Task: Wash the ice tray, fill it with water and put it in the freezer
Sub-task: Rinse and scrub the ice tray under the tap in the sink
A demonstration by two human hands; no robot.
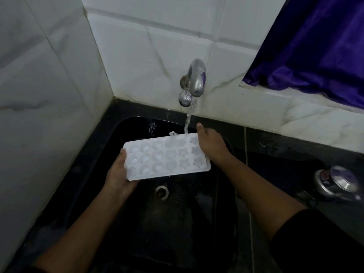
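A white ice tray (161,158) with several round cups is held flat over the black sink (137,223). My left hand (118,176) grips its near left corner from below. My right hand (210,142) holds its far right end, thumb up by the stream. A chrome tap (194,83) on the tiled wall is running. Its water (189,117) falls onto the tray's far right cups and splashes at the rim.
The sink drain (162,191) lies below the tray. White tiled walls (49,95) close in the left and back. A purple curtain (319,46) hangs at the upper right over a ledge. A shiny metal container (336,184) stands on the dark counter at right.
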